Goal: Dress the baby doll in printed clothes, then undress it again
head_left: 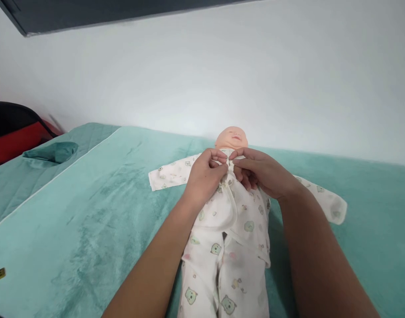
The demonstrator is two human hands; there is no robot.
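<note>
A baby doll [232, 137] lies on its back on a teal blanket [99, 212], head away from me. It wears a white sleepsuit [229, 247] printed with small bears, sleeves spread to both sides. My left hand [204, 174] and my right hand [260, 172] meet at the sleepsuit's neckline, just under the doll's chin. Both hands pinch the front edges of the fabric together there, fingers closed on the cloth. Lower down, the front of the suit gapes slightly near the waist.
A folded teal cloth [51, 152] lies at the far left on a quilted mat [17, 185]. Behind it sits a red and black object [13, 132]. A white wall [222, 75] rises just beyond the bed, with a dark panel [89, 13] at top left.
</note>
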